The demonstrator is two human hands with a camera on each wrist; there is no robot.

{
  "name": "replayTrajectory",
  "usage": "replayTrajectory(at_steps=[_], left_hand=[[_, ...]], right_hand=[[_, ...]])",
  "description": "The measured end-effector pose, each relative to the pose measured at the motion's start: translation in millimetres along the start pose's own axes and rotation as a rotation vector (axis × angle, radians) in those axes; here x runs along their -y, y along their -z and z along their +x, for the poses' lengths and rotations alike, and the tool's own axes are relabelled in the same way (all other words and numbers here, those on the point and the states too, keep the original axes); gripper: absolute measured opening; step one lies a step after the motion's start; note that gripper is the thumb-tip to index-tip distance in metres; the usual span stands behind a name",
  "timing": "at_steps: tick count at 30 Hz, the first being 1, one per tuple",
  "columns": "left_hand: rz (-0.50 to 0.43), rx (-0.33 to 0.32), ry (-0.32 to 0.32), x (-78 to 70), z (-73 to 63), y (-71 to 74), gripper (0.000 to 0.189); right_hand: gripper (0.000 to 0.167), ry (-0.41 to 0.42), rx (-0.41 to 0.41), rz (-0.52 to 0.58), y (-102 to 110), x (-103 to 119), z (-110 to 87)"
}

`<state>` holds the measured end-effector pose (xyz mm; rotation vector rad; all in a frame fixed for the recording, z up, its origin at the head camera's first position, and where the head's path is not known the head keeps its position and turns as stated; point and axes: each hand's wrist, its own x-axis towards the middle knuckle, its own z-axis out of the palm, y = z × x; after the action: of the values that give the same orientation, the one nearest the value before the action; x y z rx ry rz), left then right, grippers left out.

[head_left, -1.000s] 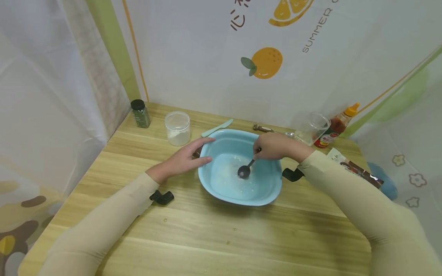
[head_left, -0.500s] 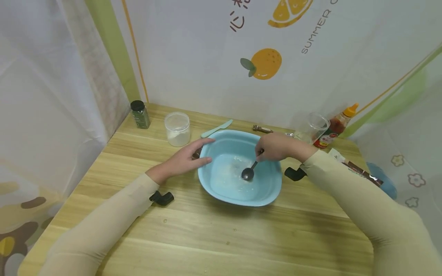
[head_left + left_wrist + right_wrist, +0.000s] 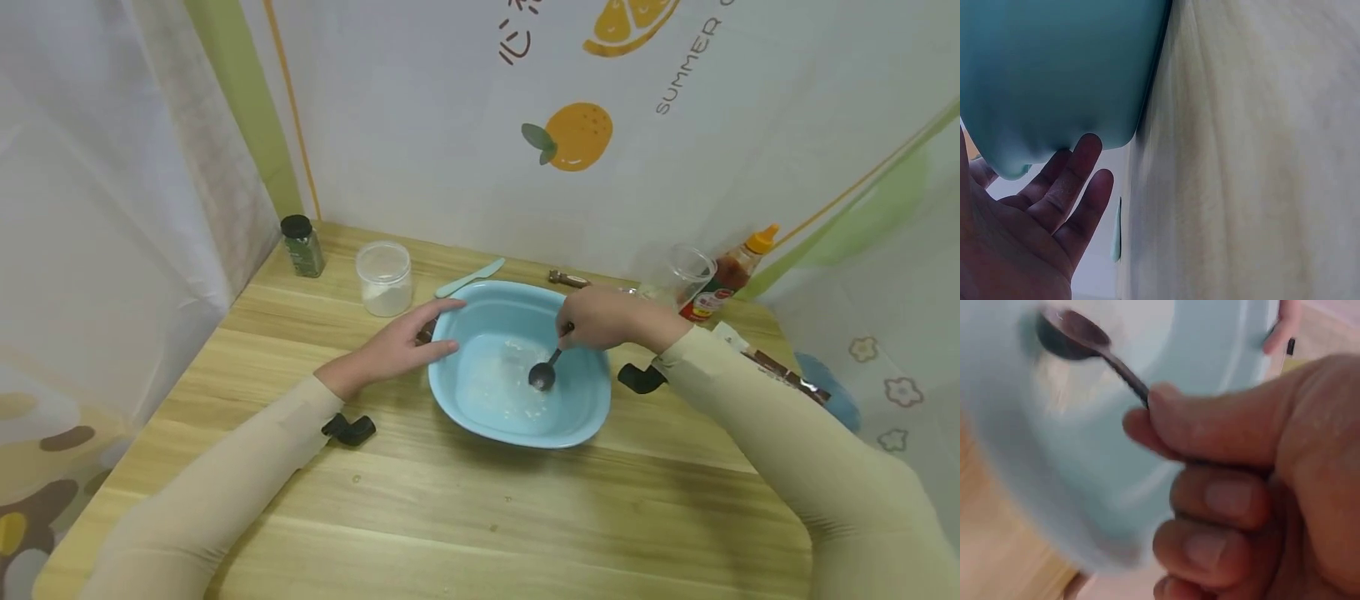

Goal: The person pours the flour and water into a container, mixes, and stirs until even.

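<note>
A light blue basin (image 3: 480,425) stands on the wooden table with a thin whitish liquid and white bits across its bottom. At its left side, my left hand (image 3: 393,346) holds the rim, thumb and index finger over the edge. In the left wrist view the other fingers (image 3: 1079,169) touch the outer wall. My right hand (image 3: 600,318) pinches the handle of a dark spoon (image 3: 542,377) between thumb and forefinger, the remaining fingers curled. The spoon's bowl (image 3: 1069,334) is low inside the basin, at the liquid.
Behind the basin are a green-labelled jar (image 3: 302,247), a clear tub of white powder (image 3: 386,292), a pale green knife (image 3: 472,277) and a brown-handled utensil (image 3: 567,279). At the right stand a clear cup (image 3: 686,275) and a sauce bottle (image 3: 727,279), beside a brown packet (image 3: 783,375).
The spoon and my right hand have shifted slightly to the right within the basin. My left hand stays on the rim.
</note>
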<state>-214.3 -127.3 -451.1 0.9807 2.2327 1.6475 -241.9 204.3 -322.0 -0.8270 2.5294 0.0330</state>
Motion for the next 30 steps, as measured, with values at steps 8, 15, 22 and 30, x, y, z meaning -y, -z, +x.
replayTrajectory(at_steps=[8, 15, 22, 30], left_hand=[[0.012, 0.001, 0.000, 3.5, -1.3, -0.6, 0.066], [0.024, -0.007, 0.009, 2.5, -1.9, 0.2, 0.066], [0.017, -0.002, 0.006, 5.6, -1.4, -1.9, 0.066], [0.017, 0.002, -0.011, 2.4, 0.8, -0.2, 0.065]], right_hand=[[0.017, -0.037, -0.077, -0.009, -1.5, -4.8, 5.9], [0.016, 0.044, 0.006, -0.001, -1.1, -2.2, 2.6], [0.018, -0.002, -0.096, -0.015, -5.5, -5.6, 3.1], [0.018, 0.014, -0.110, -0.073, -4.0, -8.6, -13.2]])
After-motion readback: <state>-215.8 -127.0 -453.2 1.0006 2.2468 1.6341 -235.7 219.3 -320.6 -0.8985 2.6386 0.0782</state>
